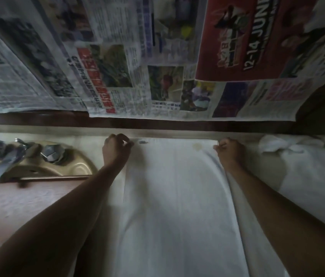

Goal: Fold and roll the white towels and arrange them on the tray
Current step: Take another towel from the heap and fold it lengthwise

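Your left hand [115, 151] and right hand [230, 153], set apart, each pinch a far corner of the white towel [174, 198] spread between them on the desk [89, 140]; pull both corners level and taut, then fold evenly.

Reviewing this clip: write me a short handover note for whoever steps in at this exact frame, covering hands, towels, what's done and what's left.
Left hand: pinches the far left corner of the spread towel.
Right hand: grips its far right corner.
Things: the spread towel lies flat on the counter beside the sink, far edge near the wall. A crumpled towel lies at far right. No tray in view.
Done: one towel laid out.
Left: fold and roll it, do the rest, arrange all on the tray.
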`<state>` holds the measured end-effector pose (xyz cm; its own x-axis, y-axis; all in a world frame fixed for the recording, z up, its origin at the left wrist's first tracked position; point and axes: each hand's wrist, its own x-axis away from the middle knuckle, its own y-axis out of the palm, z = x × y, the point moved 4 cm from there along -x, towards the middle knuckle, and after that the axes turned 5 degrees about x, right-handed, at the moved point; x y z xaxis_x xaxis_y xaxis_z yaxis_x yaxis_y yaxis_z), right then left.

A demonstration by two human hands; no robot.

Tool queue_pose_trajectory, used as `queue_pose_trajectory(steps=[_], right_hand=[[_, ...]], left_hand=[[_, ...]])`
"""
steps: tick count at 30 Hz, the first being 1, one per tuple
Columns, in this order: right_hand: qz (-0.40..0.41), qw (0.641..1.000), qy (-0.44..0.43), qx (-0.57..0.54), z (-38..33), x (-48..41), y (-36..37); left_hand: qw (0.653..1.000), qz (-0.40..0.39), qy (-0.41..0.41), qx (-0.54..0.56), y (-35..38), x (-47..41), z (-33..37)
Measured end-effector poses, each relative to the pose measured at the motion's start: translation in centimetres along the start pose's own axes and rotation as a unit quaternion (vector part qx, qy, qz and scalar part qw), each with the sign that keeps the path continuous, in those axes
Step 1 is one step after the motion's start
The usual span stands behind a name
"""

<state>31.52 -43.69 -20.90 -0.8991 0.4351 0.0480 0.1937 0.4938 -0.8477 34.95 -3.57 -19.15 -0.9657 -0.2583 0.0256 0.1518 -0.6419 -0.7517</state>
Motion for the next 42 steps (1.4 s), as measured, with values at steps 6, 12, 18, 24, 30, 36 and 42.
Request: queue_pose_trajectory(steps=[6, 12, 18, 24, 30, 36, 42], right_hand=[[0.142, 0.985, -0.063, 0.071, -1.1, 3.4, 0.9], [0.013, 0.949, -0.278, 0.149, -6.1, 9.2, 7.1], [-0.03, 0.944, -0.225, 0.238, -0.3, 3.9, 5.0], [-0.014, 0.97, -0.192, 0.147, -0.4, 8.6, 3.5], [-0.01, 0.943, -0.28, 0.18, -2.0, 17.5, 5.5], [0.016, 0.968, -0.135, 0.21, 4.5, 13.3, 0.8], [-0.001, 0.942, -0.289, 0.171, 0.3, 28.0, 3.6]], left_hand=[[0.992, 0.075, 0.091, -0.045, 1.2, 3.0, 0.3], [0.951, -0.127, 0.265, -0.094, 8.6, 8.8, 2.1], [0.952, -0.096, 0.247, -0.153, 5.6, 4.1, -2.7], [0.955, -0.082, 0.248, -0.14, 4.2, 8.0, -0.7], [0.945, -0.133, 0.272, -0.123, 6.5, 16.4, -0.6], [0.972, -0.087, 0.177, -0.126, 1.9, 14.5, -4.5], [0.947, -0.136, 0.278, -0.081, 5.2, 26.8, -1.3]])
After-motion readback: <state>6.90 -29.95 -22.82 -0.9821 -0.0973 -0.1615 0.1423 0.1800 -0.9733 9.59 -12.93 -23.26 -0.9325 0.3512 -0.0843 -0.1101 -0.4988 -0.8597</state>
